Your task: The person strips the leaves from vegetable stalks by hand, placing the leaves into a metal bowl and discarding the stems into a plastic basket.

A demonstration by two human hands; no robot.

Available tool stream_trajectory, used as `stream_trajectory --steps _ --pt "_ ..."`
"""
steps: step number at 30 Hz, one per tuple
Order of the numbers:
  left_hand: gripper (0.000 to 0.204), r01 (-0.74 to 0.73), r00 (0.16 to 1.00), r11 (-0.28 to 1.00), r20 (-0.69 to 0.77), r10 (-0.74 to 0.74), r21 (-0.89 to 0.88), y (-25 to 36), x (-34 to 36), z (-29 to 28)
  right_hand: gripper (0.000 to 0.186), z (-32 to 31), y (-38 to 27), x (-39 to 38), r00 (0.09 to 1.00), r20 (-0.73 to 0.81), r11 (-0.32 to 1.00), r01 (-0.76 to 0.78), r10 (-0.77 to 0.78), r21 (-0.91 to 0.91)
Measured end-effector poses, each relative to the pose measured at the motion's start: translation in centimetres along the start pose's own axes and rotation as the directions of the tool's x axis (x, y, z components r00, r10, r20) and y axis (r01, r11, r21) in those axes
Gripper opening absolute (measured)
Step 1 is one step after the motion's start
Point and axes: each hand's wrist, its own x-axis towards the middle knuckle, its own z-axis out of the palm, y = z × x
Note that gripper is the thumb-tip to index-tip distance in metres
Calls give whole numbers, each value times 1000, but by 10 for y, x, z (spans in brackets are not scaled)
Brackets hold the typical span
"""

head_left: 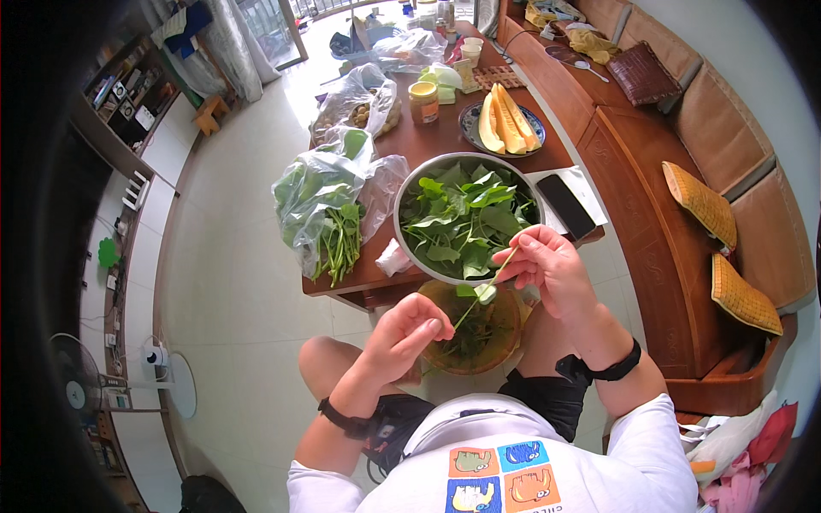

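Observation:
A thin green leafy stem (471, 302) stretches diagonally between my hands, with a small leaf along it. My left hand (400, 336) pinches its lower end, and my right hand (547, 269) pinches its upper end. Just beyond them a large round metal bowl (401, 191) holds a heap of green leaves (457, 209). Below the stem, between my knees, a yellowish round basin (503, 349) contains green scraps and stems. At the bowl's left, a clear plastic bag (312, 188) has a bunch of green stems (342, 244) sticking out.
On the wooden table (333, 287) are a phone (564, 205), a plate of melon slices (505, 124), a jar (424, 104) and more plastic bags (359, 96). A wooden sofa (633, 274) with cushions runs along the right. A cabinet (150, 231) and fan (75, 385) stand left.

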Motion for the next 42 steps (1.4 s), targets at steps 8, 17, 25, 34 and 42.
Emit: stream_trajectory --steps 8,17,25,34,42 --pt "15 249 968 866 -101 -228 434 -61 12 -15 14 11 -20 29 923 -100 912 342 -371 -224" --pt "26 140 913 464 67 -402 875 -127 27 -22 16 0 19 112 659 524 -14 615 -539 -788" --pt "44 401 812 495 -50 -581 771 -118 28 -25 36 -9 18 99 905 386 240 421 -179 -875" --pt "36 133 989 425 -92 -116 895 -115 19 -30 36 -11 -21 76 929 191 465 328 -317 -822" --pt "18 111 952 524 -242 188 844 -58 13 -54 29 -19 -4 42 888 180 497 394 -424 -773"
